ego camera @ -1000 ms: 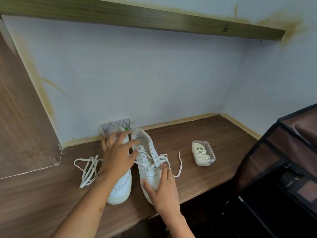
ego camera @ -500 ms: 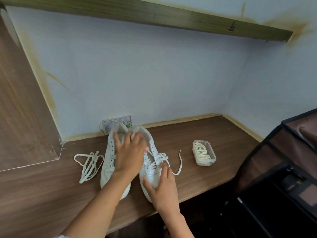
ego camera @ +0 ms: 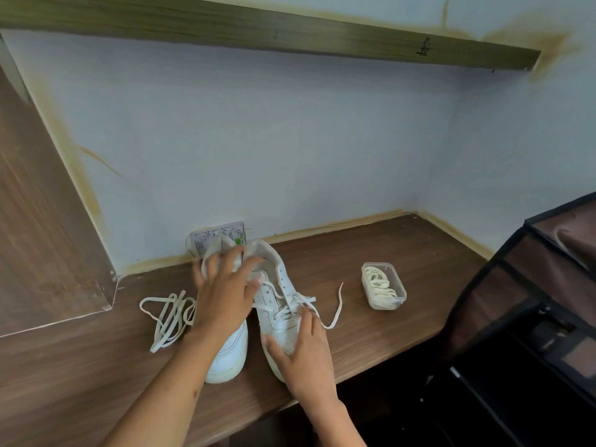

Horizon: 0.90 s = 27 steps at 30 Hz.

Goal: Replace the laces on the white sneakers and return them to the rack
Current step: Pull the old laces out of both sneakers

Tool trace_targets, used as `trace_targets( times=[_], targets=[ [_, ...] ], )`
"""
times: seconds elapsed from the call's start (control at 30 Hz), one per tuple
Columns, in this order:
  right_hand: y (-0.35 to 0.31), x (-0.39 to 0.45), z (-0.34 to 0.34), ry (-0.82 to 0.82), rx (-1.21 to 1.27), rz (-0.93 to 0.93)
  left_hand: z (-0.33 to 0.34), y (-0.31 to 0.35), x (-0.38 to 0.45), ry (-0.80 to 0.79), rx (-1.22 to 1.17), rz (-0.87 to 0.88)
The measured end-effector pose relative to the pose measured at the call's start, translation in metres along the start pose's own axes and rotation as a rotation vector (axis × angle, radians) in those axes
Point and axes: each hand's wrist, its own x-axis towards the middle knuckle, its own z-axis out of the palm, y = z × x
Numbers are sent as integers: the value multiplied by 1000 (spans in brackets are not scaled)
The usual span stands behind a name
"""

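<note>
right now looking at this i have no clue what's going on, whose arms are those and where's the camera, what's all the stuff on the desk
There is no machine here. The camera sits on a person's head and looks forward and down, so the two arms coming in from the bottom are that person's own.

On the wooden desk stand two white sneakers side by side. The left hand lies with spread fingers over the left sneaker, whose lace is out. The right hand rests flat on the toe of the right sneaker, which is laced, its ends trailing loose.

A loose lace lies left of the shoes. To the right, a small clear box holds more laces. The dark frame at far right looks like the shoe rack. Neither hand grips anything.
</note>
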Motion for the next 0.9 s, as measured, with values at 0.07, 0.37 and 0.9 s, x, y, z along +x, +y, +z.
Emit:
trace_targets(
  times=[0.07, 0.37, 0.9],
  targets=[
    [0, 0, 0, -1, 13, 1, 5, 8, -3, -67, 69, 162],
    [0, 1, 0, -10, 35, 4, -1, 22, 1, -13, 60, 141],
    [5, 2, -11, -142, 126, 14, 7, 1, -5, -127, -157, 237]
  ],
)
